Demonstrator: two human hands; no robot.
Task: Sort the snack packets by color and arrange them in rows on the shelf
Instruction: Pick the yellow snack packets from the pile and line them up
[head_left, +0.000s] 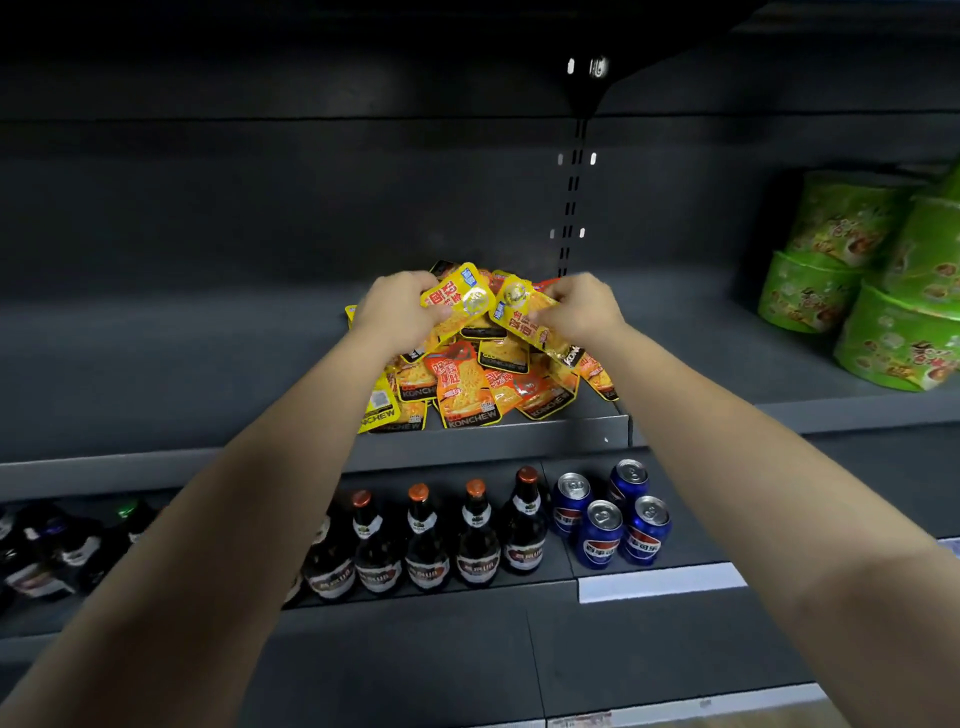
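Stretched forward on both forearms (234, 493). Pinching one yellow packet (460, 301) in left hand (387, 306), a second packet (524, 312) in right hand (584, 306), tops leaning together. Hovering just above mixed pile (478, 384), equally near.

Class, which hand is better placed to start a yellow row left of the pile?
Likely the left hand: its yellow foil packet is nearest that grey shelf space; the right hand must cross.

Yellow & orange pkts (465, 387) heaped, mid shelf (208, 364)
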